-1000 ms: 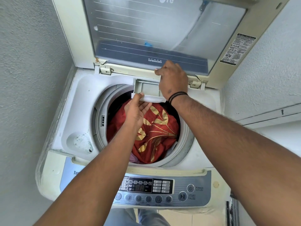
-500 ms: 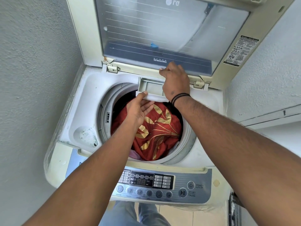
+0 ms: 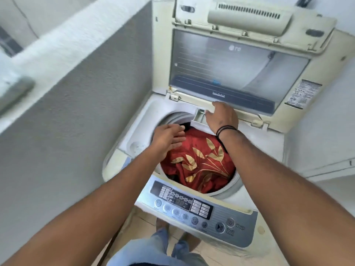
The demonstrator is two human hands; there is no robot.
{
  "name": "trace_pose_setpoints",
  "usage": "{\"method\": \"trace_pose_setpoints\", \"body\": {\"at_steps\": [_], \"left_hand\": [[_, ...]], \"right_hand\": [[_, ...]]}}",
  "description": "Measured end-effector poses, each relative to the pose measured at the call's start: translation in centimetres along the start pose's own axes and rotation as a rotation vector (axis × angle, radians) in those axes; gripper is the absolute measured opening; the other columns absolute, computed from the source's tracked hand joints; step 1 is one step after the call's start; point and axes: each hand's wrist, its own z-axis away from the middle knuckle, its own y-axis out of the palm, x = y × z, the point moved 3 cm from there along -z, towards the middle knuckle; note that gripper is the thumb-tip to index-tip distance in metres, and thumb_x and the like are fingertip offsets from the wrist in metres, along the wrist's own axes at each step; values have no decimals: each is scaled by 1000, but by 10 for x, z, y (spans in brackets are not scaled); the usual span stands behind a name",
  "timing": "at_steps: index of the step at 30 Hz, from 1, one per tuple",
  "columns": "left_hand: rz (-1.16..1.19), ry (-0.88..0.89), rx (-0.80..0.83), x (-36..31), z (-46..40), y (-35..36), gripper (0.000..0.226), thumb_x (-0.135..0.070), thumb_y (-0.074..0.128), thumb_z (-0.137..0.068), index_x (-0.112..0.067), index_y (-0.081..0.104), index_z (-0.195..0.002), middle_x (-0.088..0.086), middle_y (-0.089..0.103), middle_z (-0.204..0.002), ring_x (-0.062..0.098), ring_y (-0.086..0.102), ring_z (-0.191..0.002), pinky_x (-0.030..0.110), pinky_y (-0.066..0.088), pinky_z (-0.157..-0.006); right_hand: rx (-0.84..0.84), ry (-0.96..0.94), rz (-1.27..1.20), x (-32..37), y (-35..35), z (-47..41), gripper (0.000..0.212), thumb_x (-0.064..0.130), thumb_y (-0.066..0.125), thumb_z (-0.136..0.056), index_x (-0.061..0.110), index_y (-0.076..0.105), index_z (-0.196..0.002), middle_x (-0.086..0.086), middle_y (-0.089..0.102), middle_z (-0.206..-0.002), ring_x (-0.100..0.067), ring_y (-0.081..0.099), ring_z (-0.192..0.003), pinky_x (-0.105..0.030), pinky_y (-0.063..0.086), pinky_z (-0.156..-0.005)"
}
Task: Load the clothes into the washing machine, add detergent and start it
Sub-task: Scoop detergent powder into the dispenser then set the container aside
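Note:
A cream top-load washing machine (image 3: 143, 120) stands with its glass lid (image 3: 230, 73) raised. A red cloth with gold leaves (image 3: 199, 164) fills the drum. The white detergent drawer (image 3: 199, 117) is pulled out at the back rim of the drum opening. My right hand (image 3: 221, 118), with a black band on the wrist, lies over the drawer, fingers curled at its back edge. My left hand (image 3: 169, 139) hovers over the drum's left rim, fingers spread, holding nothing. No detergent is in view.
The control panel (image 3: 192, 206) with the start/pause button (image 3: 219, 227) faces me at the front. A grey textured wall (image 3: 76, 131) stands close on the left, topped by a ledge (image 3: 57, 45) with a blurred grey object (image 3: 17, 91). My jeans (image 3: 153, 250) show below.
My left hand has let go of the drawer front and moved left over the drum rim. The view has swung left, bringing the ledge in. My right hand stays on the drawer.

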Motion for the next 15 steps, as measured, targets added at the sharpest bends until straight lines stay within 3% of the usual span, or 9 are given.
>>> {"method": "trace_pose_setpoints", "body": {"at_steps": [5,8,12,15], "left_hand": [[21,192,-123,-43,56,-38,16,-14,70,-90,-10,65,-104,9,72,-90,27,68,-80,37,52,-74],[5,297,-222,-67,86,-59,11,-11,66,-90,-11,67,-101,10,70,-87,24,67,-79,32,51,-68],[-59,497,-344,-99,133,-86,7,-17,66,-89,-20,72,-92,16,75,-90,25,73,-84,32,53,-67],[-90,661,-409,-128,169,-113,14,-19,68,-87,-20,72,-101,1,77,-94,18,73,-90,35,56,-74]], "right_hand": [[70,-24,-365,92,4,40,40,46,59,-91,17,69,-117,-4,70,-121,-28,62,-115,-37,51,-95],[116,-76,-571,147,-4,60,37,48,62,-87,13,72,-90,-2,75,-91,-26,68,-96,-34,54,-84],[150,-208,-659,206,-31,79,43,50,61,-86,9,69,-76,-3,71,-71,-24,67,-76,-36,54,-72],[160,-306,-702,253,-58,86,43,51,61,-89,11,67,-74,1,69,-69,-18,65,-70,-30,48,-64]]}}
